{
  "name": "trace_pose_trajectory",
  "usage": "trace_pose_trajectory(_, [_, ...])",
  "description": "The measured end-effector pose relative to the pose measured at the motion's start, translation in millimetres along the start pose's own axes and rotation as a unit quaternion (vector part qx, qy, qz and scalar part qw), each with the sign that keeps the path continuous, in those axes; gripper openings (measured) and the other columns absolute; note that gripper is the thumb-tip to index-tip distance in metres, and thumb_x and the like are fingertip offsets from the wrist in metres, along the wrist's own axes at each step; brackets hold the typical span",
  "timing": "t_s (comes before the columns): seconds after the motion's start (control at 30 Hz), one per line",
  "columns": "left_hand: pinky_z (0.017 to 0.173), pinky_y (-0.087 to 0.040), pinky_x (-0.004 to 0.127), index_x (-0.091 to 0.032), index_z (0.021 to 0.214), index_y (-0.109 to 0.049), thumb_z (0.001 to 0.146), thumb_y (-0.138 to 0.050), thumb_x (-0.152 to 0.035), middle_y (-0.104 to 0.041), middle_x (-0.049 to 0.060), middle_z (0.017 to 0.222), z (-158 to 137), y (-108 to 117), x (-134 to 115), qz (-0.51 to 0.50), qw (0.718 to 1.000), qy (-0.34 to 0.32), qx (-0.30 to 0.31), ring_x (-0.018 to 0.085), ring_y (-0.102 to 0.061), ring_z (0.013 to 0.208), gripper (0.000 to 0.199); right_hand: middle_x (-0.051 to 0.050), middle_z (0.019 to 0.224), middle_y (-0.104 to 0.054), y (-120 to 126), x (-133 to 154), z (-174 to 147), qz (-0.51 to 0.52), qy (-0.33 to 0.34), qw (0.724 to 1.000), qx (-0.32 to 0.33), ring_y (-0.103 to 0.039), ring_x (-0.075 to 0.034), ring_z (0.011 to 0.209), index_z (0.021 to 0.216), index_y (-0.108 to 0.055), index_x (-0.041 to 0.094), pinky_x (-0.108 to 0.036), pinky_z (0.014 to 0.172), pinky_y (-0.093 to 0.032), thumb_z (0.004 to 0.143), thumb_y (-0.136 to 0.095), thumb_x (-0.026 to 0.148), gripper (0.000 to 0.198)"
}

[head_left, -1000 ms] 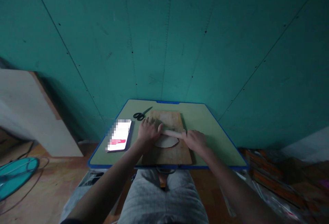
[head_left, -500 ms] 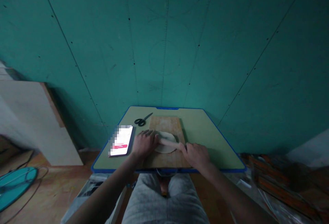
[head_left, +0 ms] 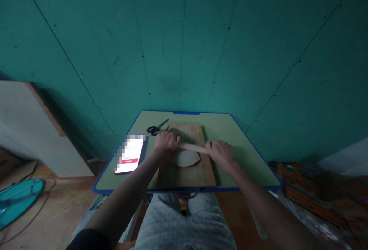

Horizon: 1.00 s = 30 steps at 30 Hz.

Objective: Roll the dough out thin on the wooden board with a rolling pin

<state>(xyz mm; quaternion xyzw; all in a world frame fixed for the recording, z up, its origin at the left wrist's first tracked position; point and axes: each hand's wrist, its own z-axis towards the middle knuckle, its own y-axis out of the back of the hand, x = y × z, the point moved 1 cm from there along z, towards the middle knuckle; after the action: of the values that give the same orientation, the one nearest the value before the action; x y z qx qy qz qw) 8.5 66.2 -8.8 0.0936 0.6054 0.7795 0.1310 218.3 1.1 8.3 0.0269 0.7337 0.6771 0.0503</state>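
A pale wooden rolling pin [head_left: 194,148] lies across the far edge of a flat piece of dough [head_left: 184,158]. My left hand [head_left: 167,140] is closed around its left end, and my right hand [head_left: 220,151] grips the right end. Under the dough is a wooden cutting board [head_left: 186,177], which sits on the small table. Part of the dough is hidden behind the pin and my left hand.
Black-handled scissors [head_left: 156,129] lie left of the board, near my left hand. A tablet or phone with a lit screen [head_left: 131,154] rests on the table's left side. The blue-edged table [head_left: 244,158] stands against a green wall [head_left: 184,51].
Both hands have pushed the rolling pin away from me, from the middle of the dough to its far edge. The camera view has shifted slightly.
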Motion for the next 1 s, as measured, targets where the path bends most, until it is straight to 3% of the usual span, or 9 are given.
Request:
trace_pose_trajectory(0.13, [0.08, -0.051, 0.04, -0.013, 0.103, -0.072, 0.093, -0.037, -0.033, -0.073, 0.015, 0.099, 13, -4, -1, 0.0, 1.0, 0.013, 0.024, 0.029, -0.068, 0.094, 0.042, -0.018, 0.1, -0.074, 0, -2, 23, -0.008, -0.032, 0.998, -0.053, -0.07, -0.027, 0.094, 0.1, -0.075, 0.014, -0.033, 0.079, -0.049, 0.098, -0.029, 0.038, 0.052])
trace_pose_trajectory(0.23, [0.088, -0.05, 0.04, -0.015, 0.108, -0.07, 0.094, -0.037, -0.032, -0.071, 0.014, 0.11, 22, -5, -2, -0.006, 1.0, 0.011, 0.021, 0.029, -0.063, 0.109, 0.04, -0.018, 0.099, -0.074, -1, -2, 34, -0.004, -0.054, 0.996, -0.072, -0.07, -0.027, 0.092, 0.098, -0.076, 0.013, -0.032, 0.076, -0.05, 0.098, -0.028, 0.036, 0.053])
trace_pose_trajectory(0.33, [0.091, -0.049, 0.039, -0.015, 0.111, -0.068, 0.094, -0.038, -0.032, -0.067, 0.014, 0.119, 25, -6, -1, -0.007, 1.0, 0.002, 0.017, 0.03, -0.058, 0.117, 0.039, -0.018, 0.101, -0.073, -2, -1, 37, -0.005, -0.044, 0.997, -0.066, -0.07, -0.024, 0.093, 0.101, -0.075, 0.012, -0.029, 0.079, -0.05, 0.099, -0.027, 0.035, 0.053])
trace_pose_trajectory(0.47, [0.088, -0.05, 0.04, -0.015, 0.111, -0.067, 0.094, -0.039, -0.032, -0.066, 0.014, 0.118, 15, -5, 0, -0.009, 1.0, -0.002, 0.008, 0.03, -0.06, 0.111, 0.037, -0.018, 0.105, -0.073, -2, -1, 29, -0.023, -0.018, 0.999, -0.026, -0.069, -0.024, 0.099, 0.11, -0.072, 0.013, -0.029, 0.084, -0.048, 0.1, -0.029, 0.034, 0.049])
trace_pose_trajectory(0.6, [0.098, -0.044, 0.042, -0.017, 0.11, -0.066, 0.095, -0.04, -0.031, -0.062, 0.014, 0.125, -9, 0, -1, -0.012, 1.0, -0.005, -0.029, 0.03, -0.054, 0.12, 0.034, -0.017, 0.108, -0.072, -2, 0, 17, -0.032, 0.037, 0.999, 0.012, -0.067, -0.024, 0.103, 0.115, -0.069, 0.014, -0.03, 0.085, -0.048, 0.099, -0.033, 0.035, 0.044])
trace_pose_trajectory(0.8, [0.102, -0.04, 0.043, -0.02, 0.101, -0.067, 0.098, -0.038, -0.04, -0.065, 0.01, 0.114, -63, 16, -9, -0.029, 0.998, -0.037, -0.051, 0.028, -0.055, 0.112, 0.035, -0.019, 0.108, -0.071, -5, 4, 12, 0.005, 0.026, 1.0, 0.017, -0.068, -0.025, 0.103, 0.109, -0.071, 0.011, -0.032, 0.085, -0.048, 0.099, -0.027, 0.036, 0.052])
trace_pose_trajectory(1.0, [0.094, -0.045, 0.046, -0.012, 0.135, -0.049, 0.092, -0.049, -0.038, -0.061, 0.016, 0.125, -127, 15, -28, -0.016, 0.993, -0.042, -0.107, 0.031, -0.056, 0.106, 0.051, -0.017, 0.105, -0.073, -5, 10, 15, 0.043, 0.024, 0.999, -0.009, -0.069, -0.026, 0.099, 0.103, -0.073, 0.014, -0.033, 0.081, -0.05, 0.098, -0.028, 0.035, 0.05])
